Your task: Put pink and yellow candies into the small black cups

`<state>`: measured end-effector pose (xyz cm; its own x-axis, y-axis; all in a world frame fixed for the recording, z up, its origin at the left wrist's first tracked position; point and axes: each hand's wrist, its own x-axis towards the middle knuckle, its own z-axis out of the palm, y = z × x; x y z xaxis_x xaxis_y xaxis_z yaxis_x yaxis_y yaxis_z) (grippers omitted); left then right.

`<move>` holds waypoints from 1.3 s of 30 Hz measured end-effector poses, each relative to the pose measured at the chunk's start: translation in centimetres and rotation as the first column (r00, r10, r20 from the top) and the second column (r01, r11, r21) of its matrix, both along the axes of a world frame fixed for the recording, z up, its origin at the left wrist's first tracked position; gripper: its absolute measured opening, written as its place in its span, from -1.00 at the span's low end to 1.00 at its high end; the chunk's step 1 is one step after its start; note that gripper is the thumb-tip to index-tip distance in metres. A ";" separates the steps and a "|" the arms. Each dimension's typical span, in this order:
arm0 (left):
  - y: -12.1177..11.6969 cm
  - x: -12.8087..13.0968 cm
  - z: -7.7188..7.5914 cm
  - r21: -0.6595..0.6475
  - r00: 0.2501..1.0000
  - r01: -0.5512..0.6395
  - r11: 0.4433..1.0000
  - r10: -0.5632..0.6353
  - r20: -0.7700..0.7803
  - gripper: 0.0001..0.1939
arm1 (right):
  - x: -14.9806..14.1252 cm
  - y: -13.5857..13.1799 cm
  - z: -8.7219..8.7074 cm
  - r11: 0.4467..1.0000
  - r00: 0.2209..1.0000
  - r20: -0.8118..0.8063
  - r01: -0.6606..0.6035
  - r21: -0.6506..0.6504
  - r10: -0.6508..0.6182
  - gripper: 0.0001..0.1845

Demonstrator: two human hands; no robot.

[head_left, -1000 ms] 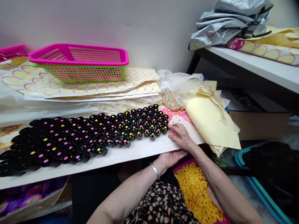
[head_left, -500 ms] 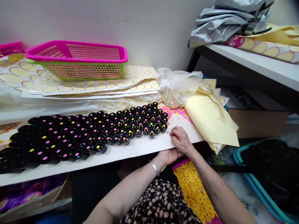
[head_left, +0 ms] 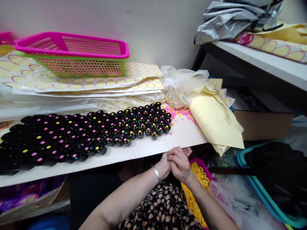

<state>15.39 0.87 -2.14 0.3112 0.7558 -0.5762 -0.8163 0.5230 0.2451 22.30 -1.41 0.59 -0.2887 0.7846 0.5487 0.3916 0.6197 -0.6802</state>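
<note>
My left hand, with a metal bracelet at its wrist, lies palm up at the front table edge, its stretched fingertips showing past the other hand. Over its palm, my right hand is closed with curled fingers; anything inside is hidden. On the table, many small black cups stand packed in rows, several with pink or yellow beads on top and coloured bits inside. Loose pink and yellow beads are scattered right of the cups, beside a clear plastic bag of multicoloured beads.
A pink and green basket sits on sticker sheets along the wall. Yellow paper overhangs the table's right edge. Below my right arm is a pink-rimmed container of yellow rings. A white shelf juts in at the upper right.
My right hand has drawn back from the loose beads at the cups' right end, curled its fingers and come down over my left palm. The view has shifted slightly.
</note>
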 end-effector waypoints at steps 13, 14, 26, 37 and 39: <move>-2.1 -3.8 0.1 -0.014 0.917 0.315 0.949 -0.300 0.263 -0.61 | 1.1 7.4 1.5 0.966 0.859 0.483 0.243 -0.090 -0.171 -0.79; -2.9 -5.0 0.0 -0.017 0.912 0.337 0.941 -0.322 0.253 -0.58 | 1.4 7.1 1.1 0.969 0.836 0.517 0.242 -0.045 -0.185 -0.80; -12.7 -20.1 6.8 -0.209 0.913 -0.293 0.933 0.338 0.229 -0.60 | -13.1 -1.0 3.3 0.909 0.860 0.320 -0.324 -0.262 0.398 -0.76; -17.5 -30.7 7.2 -0.212 0.707 -0.635 0.743 0.669 0.230 -0.67 | -17.0 -0.4 1.2 0.985 0.845 0.516 -0.066 -0.158 0.139 -0.76; -17.5 -32.3 7.5 -0.184 0.702 -0.659 0.729 0.685 0.196 -0.70 | -17.3 -0.4 1.1 0.981 0.860 0.499 -0.015 -0.192 0.111 -0.78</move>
